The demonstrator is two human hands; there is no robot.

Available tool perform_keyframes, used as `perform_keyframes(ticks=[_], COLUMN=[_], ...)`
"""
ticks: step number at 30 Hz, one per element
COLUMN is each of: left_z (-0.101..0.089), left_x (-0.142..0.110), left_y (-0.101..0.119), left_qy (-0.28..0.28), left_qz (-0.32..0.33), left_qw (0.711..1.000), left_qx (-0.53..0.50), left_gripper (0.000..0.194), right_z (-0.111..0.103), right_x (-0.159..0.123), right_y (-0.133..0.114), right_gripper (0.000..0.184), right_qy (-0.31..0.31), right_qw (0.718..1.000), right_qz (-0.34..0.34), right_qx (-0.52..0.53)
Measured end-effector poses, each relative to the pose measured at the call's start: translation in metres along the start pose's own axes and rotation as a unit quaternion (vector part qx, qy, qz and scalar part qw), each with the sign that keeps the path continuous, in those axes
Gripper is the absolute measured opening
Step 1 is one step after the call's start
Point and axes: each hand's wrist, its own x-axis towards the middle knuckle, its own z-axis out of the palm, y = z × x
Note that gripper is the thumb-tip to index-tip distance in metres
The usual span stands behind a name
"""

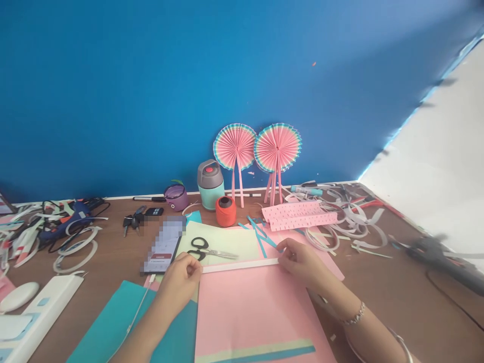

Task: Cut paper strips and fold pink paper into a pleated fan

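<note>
A large pink paper sheet (pixel 253 302) lies before me, with a light green and a blue stripe (pixel 264 353) across its near end. A narrow white strip (pixel 238 265) runs along its far edge; whether it is a fold or a separate piece I cannot tell. At the strip's left end my left hand (pixel 183 277) pinches the edge, its fingertips curled. My right hand (pixel 300 262) pinches the right end the same way. Just beyond the strip, black-handled scissors (pixel 212 250) rest on a pale green sheet (pixel 227 237).
Two pink pleated paper fans (pixel 278 148) stand against the blue wall, near a turquoise flask (pixel 210 186) and a red spool (pixel 226 210). A phone or tablet (pixel 164 244) and a power strip (pixel 49 317) lie left. A grey glue gun (pixel 446 262) is right, by curled strips (pixel 363 222).
</note>
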Motion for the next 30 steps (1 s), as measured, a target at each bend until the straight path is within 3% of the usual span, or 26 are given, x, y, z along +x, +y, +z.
perform_keyframes(ticks=[8, 18, 20, 23, 27, 30], left_z=[0.008, 0.005, 0.005, 0.005, 0.002, -0.005], left_x=[0.002, -0.001, -0.002, -0.002, -0.001, -0.002], left_y=[-0.013, -0.002, 0.000, 0.001, 0.003, 0.010], left_qy=[0.013, 0.017, -0.003, -0.058, -0.161, -0.191], left_qz=[0.005, 0.008, 0.009, 0.005, -0.073, -0.091], left_qw=[1.000, 1.000, 1.000, 0.988, 0.942, 0.914], left_qx=[0.009, 0.024, -0.011, -0.142, -0.286, -0.346], left_gripper=[0.011, 0.012, 0.012, 0.019, 0.032, 0.035], right_z=[0.003, 0.002, 0.000, -0.002, -0.004, -0.005], right_x=[0.001, 0.000, 0.000, -0.001, -0.001, 0.000], right_y=[0.005, 0.002, 0.001, 0.000, 0.001, 0.003], right_gripper=[0.021, 0.022, 0.022, 0.021, 0.021, 0.022], right_qy=[0.002, -0.002, -0.006, -0.013, -0.024, -0.029], right_qw=[1.000, 1.000, 1.000, 1.000, 0.999, 0.999], right_qz=[0.004, 0.013, 0.012, 0.013, 0.008, 0.006], right_qx=[-0.009, -0.009, -0.004, 0.007, 0.023, 0.035])
